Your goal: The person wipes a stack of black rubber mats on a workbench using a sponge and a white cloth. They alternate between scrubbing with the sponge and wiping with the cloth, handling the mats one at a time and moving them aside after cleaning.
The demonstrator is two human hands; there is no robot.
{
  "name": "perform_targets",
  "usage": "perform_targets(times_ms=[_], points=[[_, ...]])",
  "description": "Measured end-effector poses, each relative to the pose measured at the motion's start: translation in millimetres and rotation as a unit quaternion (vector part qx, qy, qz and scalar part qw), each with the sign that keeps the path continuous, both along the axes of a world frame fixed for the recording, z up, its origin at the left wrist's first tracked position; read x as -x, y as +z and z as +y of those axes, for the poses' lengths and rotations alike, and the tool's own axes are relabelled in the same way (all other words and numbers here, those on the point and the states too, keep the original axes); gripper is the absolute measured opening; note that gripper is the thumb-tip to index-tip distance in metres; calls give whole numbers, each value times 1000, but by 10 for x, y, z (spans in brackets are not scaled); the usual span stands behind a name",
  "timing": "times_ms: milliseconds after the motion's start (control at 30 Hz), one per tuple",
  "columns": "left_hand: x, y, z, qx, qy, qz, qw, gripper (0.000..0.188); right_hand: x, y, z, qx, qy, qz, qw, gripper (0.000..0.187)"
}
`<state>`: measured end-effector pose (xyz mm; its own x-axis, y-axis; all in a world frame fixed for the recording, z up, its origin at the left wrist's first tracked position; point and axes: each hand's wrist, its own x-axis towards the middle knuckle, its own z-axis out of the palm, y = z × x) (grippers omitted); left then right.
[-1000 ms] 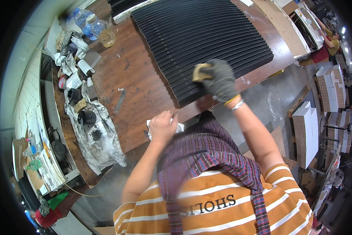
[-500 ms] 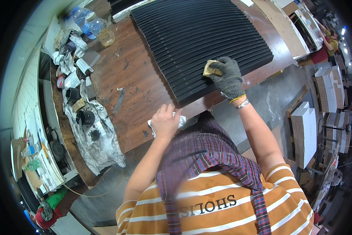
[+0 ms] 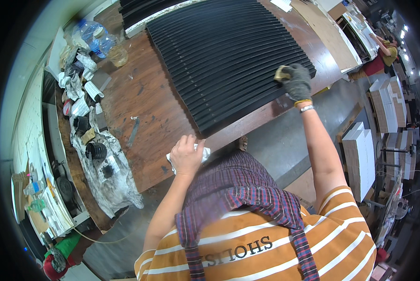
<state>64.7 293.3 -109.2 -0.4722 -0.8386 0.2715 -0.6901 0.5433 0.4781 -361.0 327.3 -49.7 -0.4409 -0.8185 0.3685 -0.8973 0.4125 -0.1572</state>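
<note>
A row of long black strips (image 3: pixel 219 61) lies side by side on the brown wooden table (image 3: pixel 144 98). My right hand (image 3: pixel 297 85), in a dark grey knitted glove with a yellow cuff, is closed on a yellowish sponge (image 3: pixel 281 74). The sponge is at the strips' right end, by the near edge. Bare, my left hand (image 3: pixel 187 155) rests at the table's near edge, its fingers curled over a crumpled white cloth (image 3: pixel 204 154). The near corner of the strips lies just beyond that hand.
Plastic bottles (image 3: pixel 108 43), crumpled rags (image 3: pixel 81 70) and a stained white cloth (image 3: pixel 109 175) with a black cup-like thing (image 3: pixel 96 151) line the table's left side. Stacks of white boards (image 3: pixel 358 157) stand on the floor at right. Other people are at the far right and lower left.
My right hand has slid the sponge to the right along the strips. My left hand keeps its place at the table edge with the cloth. The whole view has shifted slightly.
</note>
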Motion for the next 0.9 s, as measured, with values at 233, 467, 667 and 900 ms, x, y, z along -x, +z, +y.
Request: perform_targets(times_ms=[233,467,667,900], points=[[12,-5,9,32,6,2,999,28,-1803,109,-114,171,353,-90,916,43],[2,-11,31,16,20,-24,999,26,-1868,387,-12,-42,245,-126,961,28],[8,-44,15,25,22,-22,999,27,-2300,282,1,-35,426,-135,894,38],[21,-10,26,13,22,-29,999,28,-1147,-47,282,17,282,-87,955,40]])
